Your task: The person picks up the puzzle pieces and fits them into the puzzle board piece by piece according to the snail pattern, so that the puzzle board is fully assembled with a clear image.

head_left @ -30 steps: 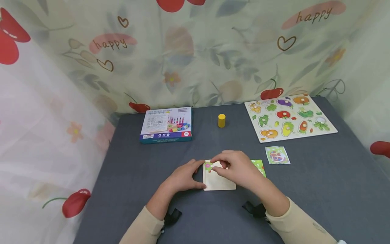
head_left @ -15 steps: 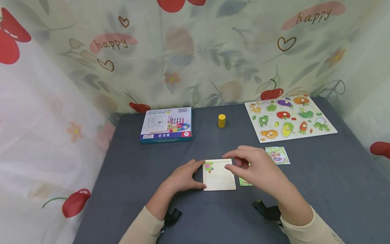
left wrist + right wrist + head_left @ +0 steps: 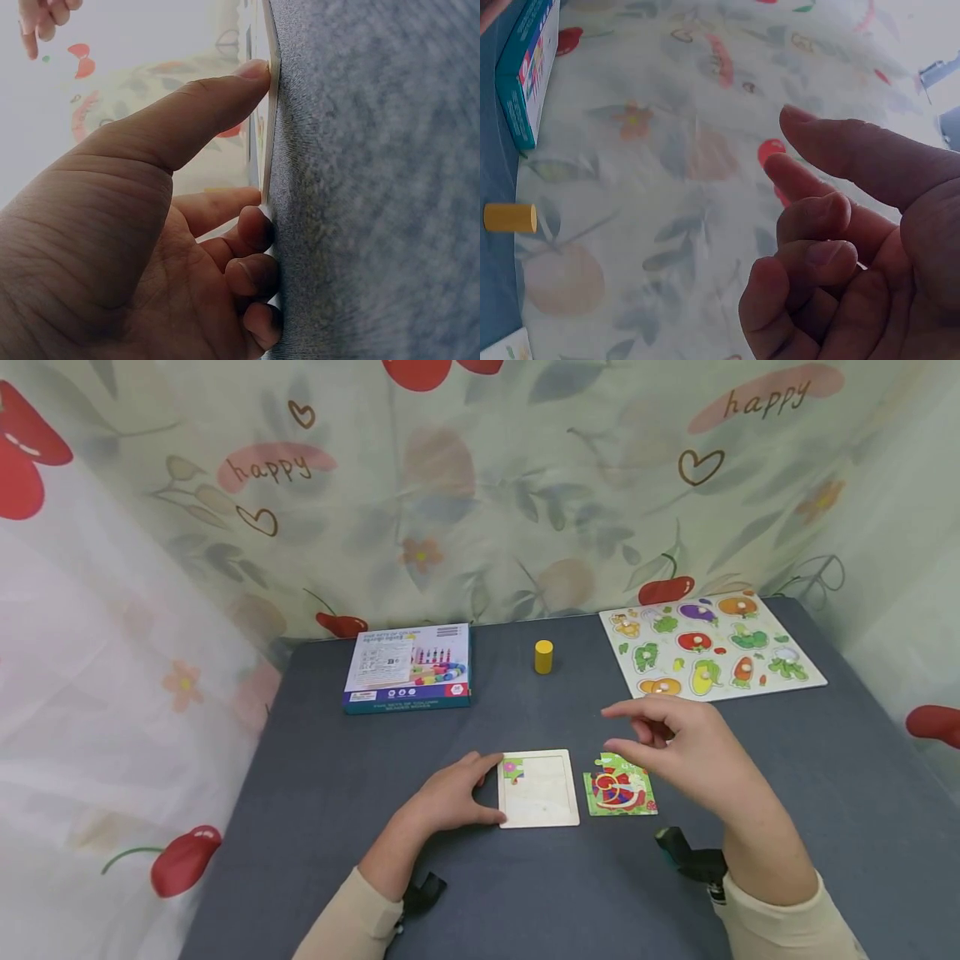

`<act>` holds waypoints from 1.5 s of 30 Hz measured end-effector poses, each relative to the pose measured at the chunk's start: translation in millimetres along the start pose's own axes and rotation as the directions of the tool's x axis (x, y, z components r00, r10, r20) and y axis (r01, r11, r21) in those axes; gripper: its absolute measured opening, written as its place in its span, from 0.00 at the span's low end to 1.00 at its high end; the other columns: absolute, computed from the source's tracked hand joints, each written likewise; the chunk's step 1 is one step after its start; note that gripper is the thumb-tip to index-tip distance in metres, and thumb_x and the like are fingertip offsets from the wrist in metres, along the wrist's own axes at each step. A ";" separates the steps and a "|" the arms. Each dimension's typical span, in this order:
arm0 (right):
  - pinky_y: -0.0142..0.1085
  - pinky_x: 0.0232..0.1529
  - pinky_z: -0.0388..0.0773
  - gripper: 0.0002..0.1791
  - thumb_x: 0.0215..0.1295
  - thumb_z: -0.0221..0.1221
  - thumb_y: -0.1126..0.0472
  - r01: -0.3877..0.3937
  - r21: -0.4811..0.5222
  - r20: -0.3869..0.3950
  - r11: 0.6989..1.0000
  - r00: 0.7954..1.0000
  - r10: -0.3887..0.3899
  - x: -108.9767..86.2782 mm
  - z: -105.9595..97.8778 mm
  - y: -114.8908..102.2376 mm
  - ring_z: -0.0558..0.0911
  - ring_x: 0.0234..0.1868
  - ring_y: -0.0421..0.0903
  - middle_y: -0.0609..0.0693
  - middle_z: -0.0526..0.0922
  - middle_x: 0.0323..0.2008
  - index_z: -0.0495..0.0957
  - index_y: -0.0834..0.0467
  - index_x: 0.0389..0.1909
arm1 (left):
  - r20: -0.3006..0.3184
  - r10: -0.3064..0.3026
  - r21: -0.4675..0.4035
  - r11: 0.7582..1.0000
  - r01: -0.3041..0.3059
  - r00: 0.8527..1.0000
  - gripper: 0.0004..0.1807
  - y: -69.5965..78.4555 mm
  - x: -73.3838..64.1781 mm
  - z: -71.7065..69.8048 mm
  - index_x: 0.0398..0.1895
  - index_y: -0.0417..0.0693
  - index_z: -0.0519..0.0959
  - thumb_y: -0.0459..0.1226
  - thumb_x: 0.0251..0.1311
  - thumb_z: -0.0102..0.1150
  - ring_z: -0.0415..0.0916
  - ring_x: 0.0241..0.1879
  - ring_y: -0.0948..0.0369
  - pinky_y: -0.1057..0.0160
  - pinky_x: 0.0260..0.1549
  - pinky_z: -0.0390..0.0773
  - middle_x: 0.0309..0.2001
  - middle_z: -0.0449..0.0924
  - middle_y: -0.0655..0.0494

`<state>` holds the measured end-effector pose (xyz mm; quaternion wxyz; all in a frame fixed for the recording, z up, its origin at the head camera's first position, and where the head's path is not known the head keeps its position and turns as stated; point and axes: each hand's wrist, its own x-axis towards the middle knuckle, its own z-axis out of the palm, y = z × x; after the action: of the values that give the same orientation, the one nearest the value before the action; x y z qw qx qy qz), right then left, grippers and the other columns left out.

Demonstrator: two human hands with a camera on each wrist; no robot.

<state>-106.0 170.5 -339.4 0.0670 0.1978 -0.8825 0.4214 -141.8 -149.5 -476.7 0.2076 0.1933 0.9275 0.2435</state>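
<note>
My left hand (image 3: 456, 793) holds a small square wooden puzzle tray (image 3: 543, 797) by its left side, thumb at the near corner and index finger at the far one. The left wrist view shows the thumb (image 3: 217, 105) on the tray's edge, the other fingers curled against the cloth. One green puzzle piece with a pink flower (image 3: 513, 768) lies in the tray's far left corner. Just right of the tray is a mostly joined puzzle picture (image 3: 621, 789) in green and red. Above and beyond it my right hand (image 3: 690, 747) hovers, thumb and index apart, nothing between them.
A boxed bead set (image 3: 408, 668) lies at the back left, with a yellow cylinder (image 3: 543, 657) standing to its right. At the back right is a vegetable peg board (image 3: 716, 647). A patterned cloth (image 3: 450, 502) hangs behind the dark table (image 3: 315, 760).
My right hand has lifted off the tray and moved right, past the joined puzzle pieces, uncovering them. It now hides the small picture card. The left hand stays on the tray.
</note>
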 end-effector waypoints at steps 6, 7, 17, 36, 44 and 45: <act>0.34 0.27 0.66 0.19 0.58 0.76 0.59 -0.115 -0.006 0.049 0.993 0.992 0.116 -0.1 -12.1 6.0 0.70 0.25 0.45 0.48 0.72 0.26 0.87 0.55 0.50 | 0.004 0.003 -0.004 1.000 -0.003 1.000 0.50 -2.3 0.6 1.8 0.78 0.59 0.65 0.58 0.52 0.75 0.70 0.36 0.60 0.60 0.32 0.67 0.39 0.68 0.59; 0.34 0.26 0.66 0.20 0.58 0.76 0.57 -0.131 -0.014 0.064 0.991 0.989 0.131 0.4 -14.1 8.1 0.69 0.25 0.45 0.49 0.72 0.27 0.86 0.56 0.51 | 0.004 0.004 -0.004 1.000 -0.004 1.000 0.50 -2.6 0.9 2.2 0.78 0.59 0.65 0.58 0.52 0.75 0.70 0.36 0.60 0.60 0.32 0.67 0.39 0.68 0.59; 0.37 0.24 0.65 0.27 0.59 0.75 0.52 -0.245 -0.101 0.229 0.964 0.937 0.262 20.0 -14.9 54.8 0.67 0.25 0.47 0.50 0.73 0.32 0.82 0.56 0.58 | 0.001 -0.001 0.003 1.000 0.001 1.000 0.50 -3.0 1.4 1.1 0.78 0.58 0.65 0.58 0.53 0.75 0.70 0.36 0.60 0.59 0.33 0.68 0.40 0.68 0.59; 0.37 0.31 0.67 0.22 0.60 0.72 0.64 -0.368 0.023 0.500 0.929 0.809 0.308 34.3 19.8 137.4 0.71 0.27 0.46 0.51 0.73 0.27 0.81 0.66 0.54 | 0.005 0.000 -0.015 1.000 0.000 1.000 0.50 -1.4 0.7 -1.1 0.78 0.58 0.65 0.58 0.53 0.75 0.70 0.36 0.60 0.60 0.31 0.67 0.40 0.68 0.59; 0.38 0.34 0.70 0.20 0.56 0.73 0.64 -0.385 0.039 0.539 0.922 0.785 0.305 33.8 37.4 151.0 0.73 0.27 0.45 0.49 0.75 0.24 0.82 0.65 0.48 | 0.010 0.001 -0.019 1.000 -0.001 1.000 0.50 -1.3 1.0 -1.0 0.78 0.58 0.65 0.57 0.52 0.75 0.70 0.36 0.59 0.60 0.31 0.66 0.40 0.68 0.58; 0.38 0.33 0.69 0.19 0.55 0.74 0.64 -0.383 0.032 0.538 0.923 0.785 0.307 33.7 39.2 151.3 0.73 0.26 0.45 0.49 0.75 0.24 0.83 0.65 0.48 | 0.010 0.001 -0.018 1.000 -0.001 1.000 0.50 -1.3 1.0 -0.8 0.78 0.58 0.65 0.58 0.52 0.75 0.70 0.36 0.59 0.60 0.31 0.66 0.40 0.68 0.58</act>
<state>-196.3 216.2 -463.3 -0.2680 0.1440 -0.8565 0.4169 -143.3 -150.4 -477.0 0.2141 0.1930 0.9241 0.2509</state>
